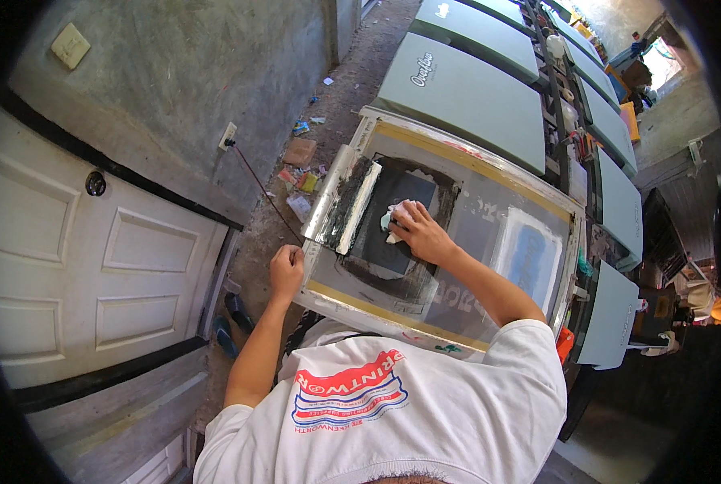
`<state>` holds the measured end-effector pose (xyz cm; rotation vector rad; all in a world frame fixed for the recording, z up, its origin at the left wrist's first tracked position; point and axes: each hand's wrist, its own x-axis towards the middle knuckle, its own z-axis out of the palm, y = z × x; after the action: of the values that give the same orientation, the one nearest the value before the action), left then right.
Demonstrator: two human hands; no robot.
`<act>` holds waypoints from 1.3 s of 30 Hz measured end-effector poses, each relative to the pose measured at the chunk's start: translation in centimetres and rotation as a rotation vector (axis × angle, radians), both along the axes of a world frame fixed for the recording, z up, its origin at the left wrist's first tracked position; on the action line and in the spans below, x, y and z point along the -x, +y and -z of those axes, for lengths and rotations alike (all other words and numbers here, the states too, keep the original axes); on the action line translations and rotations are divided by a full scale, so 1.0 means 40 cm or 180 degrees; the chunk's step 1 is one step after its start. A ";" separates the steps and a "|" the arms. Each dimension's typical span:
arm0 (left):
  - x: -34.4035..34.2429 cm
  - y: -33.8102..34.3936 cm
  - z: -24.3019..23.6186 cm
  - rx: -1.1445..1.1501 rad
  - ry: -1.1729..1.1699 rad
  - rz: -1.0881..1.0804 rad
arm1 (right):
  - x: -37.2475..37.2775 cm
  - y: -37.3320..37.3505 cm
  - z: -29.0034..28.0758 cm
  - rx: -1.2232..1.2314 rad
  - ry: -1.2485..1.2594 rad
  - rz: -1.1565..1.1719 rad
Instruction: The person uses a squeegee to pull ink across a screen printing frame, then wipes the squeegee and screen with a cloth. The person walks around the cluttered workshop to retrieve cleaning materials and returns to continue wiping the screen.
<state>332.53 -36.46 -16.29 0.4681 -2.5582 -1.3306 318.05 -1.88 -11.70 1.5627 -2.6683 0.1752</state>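
A large screen-printing frame with grey mesh and yellow-brown tape along its inner edges lies in front of me. My right hand presses a crumpled white and pale-green rag onto the dark, ink-smeared patch of the mesh, its fingers closed round the cloth. Across the frame's left end rests a metal-handled squeegee with a white blade and black ink on it. Beside the frame's near left corner is my left hand, its fingers curled in; whatever they may hold is hidden.
Grey-green panels stand in rows beyond the frame and down the right. A white door and concrete wall fill the left. Litter and dark shoes lie on the floor; a dark red cord runs from a wall socket.
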 end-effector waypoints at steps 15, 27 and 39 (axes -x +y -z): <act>0.003 0.003 -0.013 0.0053 -0.0074 0.0005 | -0.002 -0.002 -0.011 -0.0122 -0.0182 0.0102; 0.002 0.001 -0.009 0.0045 -0.0130 0.0017 | 0.000 0.002 -0.005 -0.0120 -0.0215 0.0093; 0.003 0.000 -0.004 0.0058 -0.0058 0.0017 | 0.000 0.003 0.001 -0.0053 -0.0097 0.0072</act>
<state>332.43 -36.46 -16.14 0.4724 -2.5859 -1.3096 318.06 -1.77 -11.72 1.5462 -2.7162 0.1776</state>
